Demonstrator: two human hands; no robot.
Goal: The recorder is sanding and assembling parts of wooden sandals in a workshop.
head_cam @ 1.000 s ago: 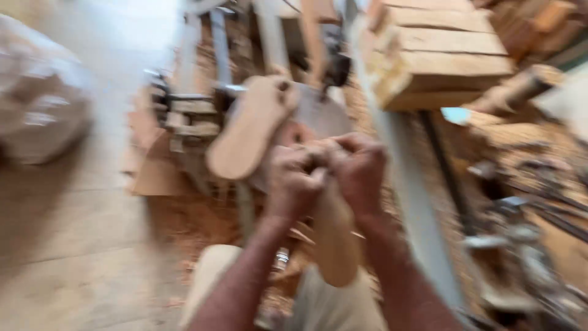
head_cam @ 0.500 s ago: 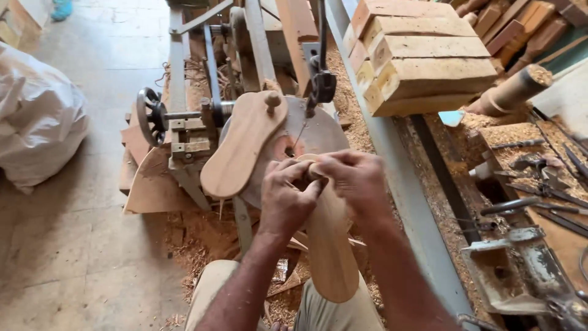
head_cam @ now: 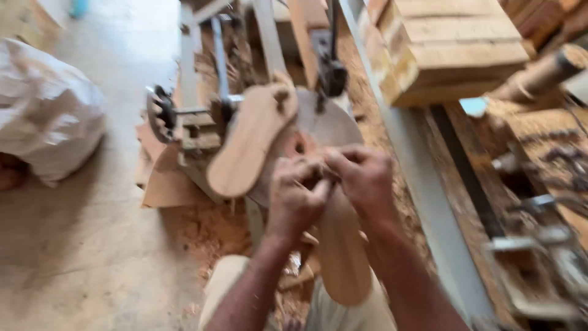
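Observation:
My left hand (head_cam: 296,199) and my right hand (head_cam: 362,178) are closed together on the upper end of a long, flat, sole-shaped wooden piece (head_cam: 343,251) that hangs down over my lap. The fingers of both hands meet at its top. Just left of my hands a second sole-shaped wooden piece (head_cam: 250,142) is fixed tilted on a metal machine (head_cam: 202,116). The frame is motion-blurred, so the fine grip is unclear.
Stacked wooden blocks (head_cam: 453,46) rest at the upper right beside a grey metal beam (head_cam: 422,196). A cluttered bench with metal tools (head_cam: 545,208) runs along the right. Sawdust (head_cam: 202,230) covers the floor below the machine. A white sack (head_cam: 46,113) sits at the left.
The view has steadied then blurred again and shifted slightly. My hands stay together on the top of the wooden piece, working it in small movements.

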